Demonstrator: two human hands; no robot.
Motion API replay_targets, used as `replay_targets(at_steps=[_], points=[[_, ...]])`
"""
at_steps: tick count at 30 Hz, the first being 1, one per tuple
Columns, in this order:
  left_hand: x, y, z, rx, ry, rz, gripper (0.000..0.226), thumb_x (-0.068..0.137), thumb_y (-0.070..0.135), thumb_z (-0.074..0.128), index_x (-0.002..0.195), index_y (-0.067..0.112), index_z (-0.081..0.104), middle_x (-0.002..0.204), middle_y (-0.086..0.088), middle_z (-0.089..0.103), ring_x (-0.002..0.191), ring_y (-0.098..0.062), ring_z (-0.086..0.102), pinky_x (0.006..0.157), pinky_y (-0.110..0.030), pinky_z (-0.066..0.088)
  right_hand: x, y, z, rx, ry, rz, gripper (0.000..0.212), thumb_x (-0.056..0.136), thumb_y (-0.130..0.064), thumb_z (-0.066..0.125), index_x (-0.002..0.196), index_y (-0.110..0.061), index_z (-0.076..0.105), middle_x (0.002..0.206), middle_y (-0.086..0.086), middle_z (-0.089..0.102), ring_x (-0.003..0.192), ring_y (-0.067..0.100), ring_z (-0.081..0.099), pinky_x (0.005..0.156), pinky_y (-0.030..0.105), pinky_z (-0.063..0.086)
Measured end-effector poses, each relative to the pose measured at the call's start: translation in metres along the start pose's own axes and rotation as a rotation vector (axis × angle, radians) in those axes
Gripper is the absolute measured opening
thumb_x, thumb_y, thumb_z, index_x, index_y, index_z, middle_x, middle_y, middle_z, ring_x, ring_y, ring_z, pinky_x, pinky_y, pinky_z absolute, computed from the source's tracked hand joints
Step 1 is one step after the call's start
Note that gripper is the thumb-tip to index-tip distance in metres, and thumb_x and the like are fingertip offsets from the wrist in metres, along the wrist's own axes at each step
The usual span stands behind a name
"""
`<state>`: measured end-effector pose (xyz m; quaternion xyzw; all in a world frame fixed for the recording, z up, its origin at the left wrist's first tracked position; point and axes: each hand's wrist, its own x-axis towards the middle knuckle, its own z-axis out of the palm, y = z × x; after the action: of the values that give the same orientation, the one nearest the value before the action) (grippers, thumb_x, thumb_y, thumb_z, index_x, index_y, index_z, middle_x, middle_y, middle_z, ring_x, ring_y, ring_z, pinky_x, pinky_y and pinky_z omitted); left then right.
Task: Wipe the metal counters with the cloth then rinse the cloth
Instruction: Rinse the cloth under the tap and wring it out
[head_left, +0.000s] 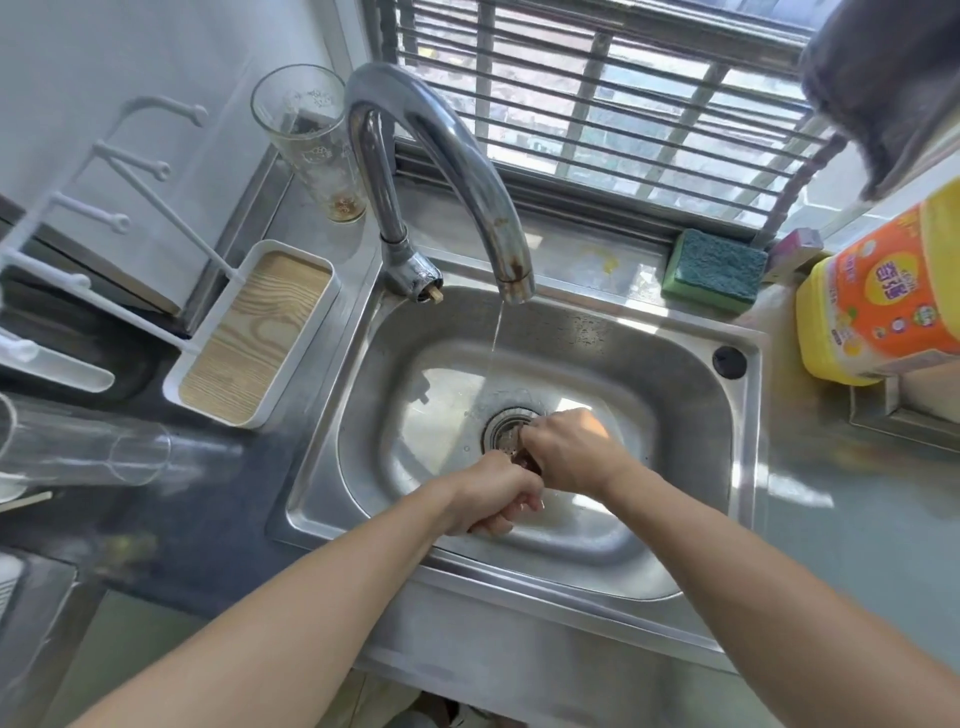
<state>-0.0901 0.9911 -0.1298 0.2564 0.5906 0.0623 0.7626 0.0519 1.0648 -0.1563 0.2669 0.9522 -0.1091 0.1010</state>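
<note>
Both hands wring a small dark cloth low in the steel sink.

The left hand (496, 493) and right hand (571, 452) meet just beside the drain strainer (506, 426), fingers curled and clenched around the cloth (529, 461) (only a dark sliver of it shows between the fists). A thin stream of water falls from the curved faucet (441, 156) into the sink (597, 322) behind the hands. On the ledge by the window sits a green sponge (714, 270); a yellow detergent bottle (878, 296) stands at the right. On the bench (208, 493) to the left are a white tray with a wood-grain base (254, 332) and a drinking glass (311, 140).
</note>
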Motion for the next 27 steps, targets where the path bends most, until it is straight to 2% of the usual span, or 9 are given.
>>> replay_targets(at_steps=[3,6,9,12,14,18,21,24,27], points=[[0.001,-0.001,-0.006,-0.084,-0.196,-0.125,0.042,0.090,0.019,0.054,0.055,0.027,0.031,0.052,0.008,0.021,0.038,-0.007,0.015,0.042,-0.019,0.005,-0.004,0.000,0.011,0.052,0.048,0.004,0.012,0.066,-0.024,0.068,0.061,-0.018,0.058,0.058,-0.002,0.063,0.049,0.027,0.063,0.043,0.025,0.034],[0.005,-0.002,-0.019,-0.202,-0.306,-0.185,0.033,0.095,0.032,0.050,0.064,0.025,0.040,0.053,0.011,0.024,0.038,-0.003,0.017,0.039,-0.018,0.004,-0.006,-0.007,0.012,0.141,0.002,0.126,0.011,0.084,-0.028,0.063,0.081,-0.018,0.063,0.083,0.002,0.070,0.079,0.030,0.069,0.057,0.031,0.037],[0.008,0.001,-0.032,0.150,-0.201,-0.110,0.018,0.095,0.031,0.052,0.082,0.019,0.051,0.062,0.005,0.037,0.045,-0.009,0.029,0.041,-0.021,0.016,-0.007,-0.015,0.011,0.336,-0.187,0.250,0.021,0.086,-0.038,0.066,0.089,-0.023,0.052,0.099,0.003,0.067,0.095,0.030,0.064,0.068,0.034,0.044],[0.012,0.001,-0.041,0.920,0.069,0.158,0.019,0.099,0.026,0.054,0.114,0.015,0.053,0.093,-0.006,0.057,0.080,-0.024,0.057,0.064,-0.031,0.040,-0.013,-0.008,0.007,0.849,-0.417,0.415,0.047,0.074,-0.048,0.082,0.099,-0.019,0.056,0.103,0.007,0.068,0.099,0.031,0.067,0.085,0.042,0.057],[0.017,-0.006,-0.049,1.195,0.242,0.383,0.021,0.099,0.023,0.054,0.118,0.016,0.051,0.113,-0.011,0.058,0.102,-0.032,0.059,0.076,-0.035,0.040,-0.021,0.006,0.001,1.315,-0.457,0.528,0.056,0.075,-0.051,0.084,0.106,-0.010,0.063,0.110,0.011,0.072,0.106,0.025,0.071,0.101,0.046,0.056],[0.024,-0.016,-0.047,1.148,0.465,0.968,0.024,0.093,0.008,0.052,0.115,0.016,0.049,0.111,-0.010,0.057,0.097,-0.029,0.054,0.082,-0.037,0.048,-0.030,0.022,-0.001,1.819,-0.448,0.570,0.071,0.074,-0.062,0.082,0.123,-0.012,0.070,0.129,0.014,0.070,0.121,0.026,0.065,0.113,0.058,0.045],[0.027,-0.006,-0.034,1.093,0.561,1.222,0.020,0.090,0.003,0.051,0.106,0.012,0.057,0.101,-0.007,0.055,0.088,-0.028,0.054,0.081,-0.033,0.048,-0.033,0.013,0.007,2.190,-0.741,0.433,0.080,0.090,-0.055,0.068,0.149,-0.004,0.048,0.146,0.030,0.052,0.140,0.039,0.050,0.105,0.059,0.048],[0.030,-0.003,-0.036,1.210,0.620,1.284,0.018,0.086,0.006,0.061,0.100,0.015,0.056,0.095,-0.008,0.056,0.076,-0.028,0.054,0.070,-0.033,0.048,-0.029,0.001,0.002,2.080,-0.893,0.351,0.043,0.103,-0.031,0.050,0.137,-0.006,0.058,0.130,0.021,0.068,0.111,0.024,0.072,0.082,0.031,0.061],[0.030,-0.005,-0.041,1.423,0.711,1.102,0.013,0.081,0.007,0.051,0.086,0.016,0.059,0.077,-0.008,0.057,0.057,-0.026,0.057,0.044,-0.031,0.043,-0.017,-0.009,-0.003,1.910,-0.881,0.489,0.019,0.100,-0.019,0.052,0.096,-0.009,0.068,0.074,0.002,0.068,0.048,0.008,0.057,0.041,0.015,0.037]])
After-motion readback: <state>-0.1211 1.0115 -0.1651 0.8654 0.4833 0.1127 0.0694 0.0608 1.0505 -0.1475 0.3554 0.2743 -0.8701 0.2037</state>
